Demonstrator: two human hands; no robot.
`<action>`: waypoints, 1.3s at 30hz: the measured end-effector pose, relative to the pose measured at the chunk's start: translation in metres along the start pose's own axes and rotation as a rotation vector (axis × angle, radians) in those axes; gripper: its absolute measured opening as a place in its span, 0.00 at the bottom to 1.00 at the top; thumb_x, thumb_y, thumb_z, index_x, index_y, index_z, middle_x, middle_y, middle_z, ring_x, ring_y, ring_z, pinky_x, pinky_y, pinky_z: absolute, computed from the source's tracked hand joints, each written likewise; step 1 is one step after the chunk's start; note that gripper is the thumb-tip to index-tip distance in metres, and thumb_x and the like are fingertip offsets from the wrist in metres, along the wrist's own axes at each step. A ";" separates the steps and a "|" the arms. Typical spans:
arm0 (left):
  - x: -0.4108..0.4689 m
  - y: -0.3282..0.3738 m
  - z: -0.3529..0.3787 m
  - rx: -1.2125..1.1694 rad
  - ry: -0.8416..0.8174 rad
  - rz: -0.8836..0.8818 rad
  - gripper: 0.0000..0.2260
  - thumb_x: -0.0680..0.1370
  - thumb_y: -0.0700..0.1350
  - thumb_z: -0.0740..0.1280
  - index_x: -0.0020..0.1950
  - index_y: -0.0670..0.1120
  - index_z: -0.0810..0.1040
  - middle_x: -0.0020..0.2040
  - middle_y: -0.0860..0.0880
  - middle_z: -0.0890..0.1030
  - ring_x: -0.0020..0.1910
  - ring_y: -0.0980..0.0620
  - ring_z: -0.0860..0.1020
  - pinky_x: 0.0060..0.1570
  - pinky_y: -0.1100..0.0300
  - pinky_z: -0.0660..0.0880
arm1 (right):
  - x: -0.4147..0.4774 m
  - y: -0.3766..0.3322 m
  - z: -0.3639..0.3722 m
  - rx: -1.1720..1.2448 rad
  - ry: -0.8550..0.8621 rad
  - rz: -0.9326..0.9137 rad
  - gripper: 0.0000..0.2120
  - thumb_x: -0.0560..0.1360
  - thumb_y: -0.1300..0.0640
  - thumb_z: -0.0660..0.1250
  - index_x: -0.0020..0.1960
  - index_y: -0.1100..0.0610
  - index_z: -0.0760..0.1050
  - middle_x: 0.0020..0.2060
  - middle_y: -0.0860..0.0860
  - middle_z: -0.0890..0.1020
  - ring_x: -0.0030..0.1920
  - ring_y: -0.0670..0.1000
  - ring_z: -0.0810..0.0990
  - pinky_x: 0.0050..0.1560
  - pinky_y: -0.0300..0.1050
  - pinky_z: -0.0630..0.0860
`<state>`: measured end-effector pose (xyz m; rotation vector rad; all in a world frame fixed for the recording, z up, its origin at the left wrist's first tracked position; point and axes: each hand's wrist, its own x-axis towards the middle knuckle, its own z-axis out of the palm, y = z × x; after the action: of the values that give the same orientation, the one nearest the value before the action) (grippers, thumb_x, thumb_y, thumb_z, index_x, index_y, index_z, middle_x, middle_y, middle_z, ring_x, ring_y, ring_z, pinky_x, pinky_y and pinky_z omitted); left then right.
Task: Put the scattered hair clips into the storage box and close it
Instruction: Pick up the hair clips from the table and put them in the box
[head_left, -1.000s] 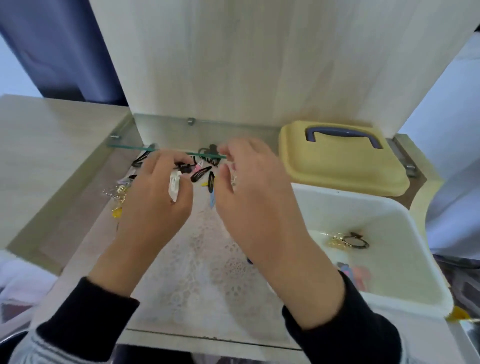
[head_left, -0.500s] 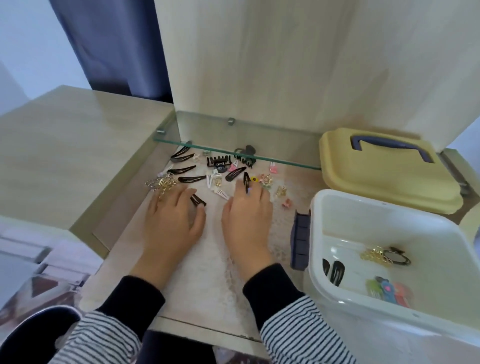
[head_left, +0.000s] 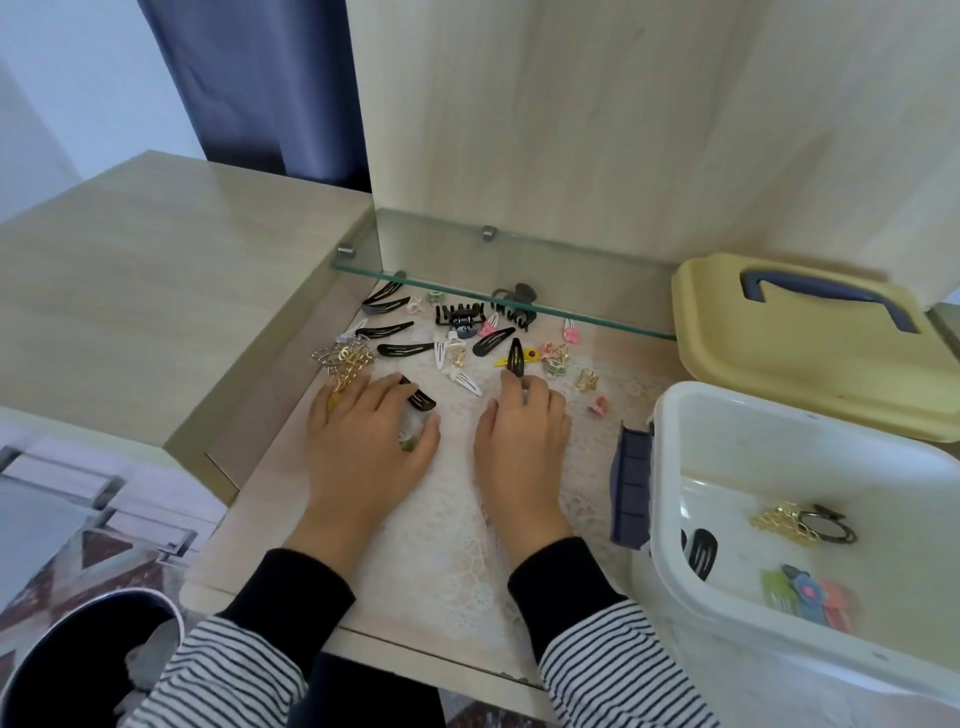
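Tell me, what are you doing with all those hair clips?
A person is tidying hair clips into a white storage box. Both hands lie on the lace mat: the left hand rests over a black snap clip, and the right hand touches another black snap clip with its fingertips. Many clips are still scattered under the glass shelf. A few are already in the box, and its yellow lid lies off behind it.

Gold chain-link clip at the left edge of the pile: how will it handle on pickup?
The gold chain-link clip looks like open metal links, so probably light and stiff. Its openwork may snag neighbouring clips; a white clip lies against it. Flat shape, unlikely to roll.
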<state>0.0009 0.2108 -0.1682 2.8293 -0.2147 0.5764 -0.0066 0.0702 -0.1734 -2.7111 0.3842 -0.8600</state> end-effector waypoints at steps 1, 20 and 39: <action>0.000 0.000 0.000 -0.001 0.007 0.004 0.18 0.74 0.60 0.62 0.57 0.52 0.81 0.59 0.55 0.81 0.64 0.50 0.75 0.68 0.48 0.60 | 0.000 0.000 -0.001 0.014 -0.001 0.010 0.18 0.69 0.63 0.71 0.59 0.60 0.78 0.50 0.56 0.79 0.47 0.57 0.77 0.43 0.49 0.73; -0.001 0.003 -0.014 -0.027 0.249 0.062 0.06 0.79 0.49 0.65 0.48 0.51 0.81 0.48 0.54 0.83 0.51 0.51 0.79 0.62 0.47 0.64 | -0.001 -0.004 -0.005 0.279 -0.057 -0.013 0.10 0.73 0.69 0.67 0.53 0.65 0.79 0.43 0.59 0.76 0.40 0.58 0.75 0.40 0.50 0.77; 0.039 0.108 -0.124 -1.345 -0.223 -0.264 0.03 0.80 0.43 0.65 0.48 0.49 0.78 0.40 0.53 0.84 0.45 0.52 0.83 0.50 0.57 0.79 | 0.056 0.011 -0.180 1.589 -0.353 0.567 0.07 0.80 0.59 0.62 0.48 0.61 0.78 0.32 0.51 0.73 0.29 0.44 0.70 0.29 0.35 0.68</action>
<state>-0.0295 0.1365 -0.0199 1.5489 -0.1629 -0.0185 -0.0706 0.0102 -0.0067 -1.1159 0.1929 -0.2263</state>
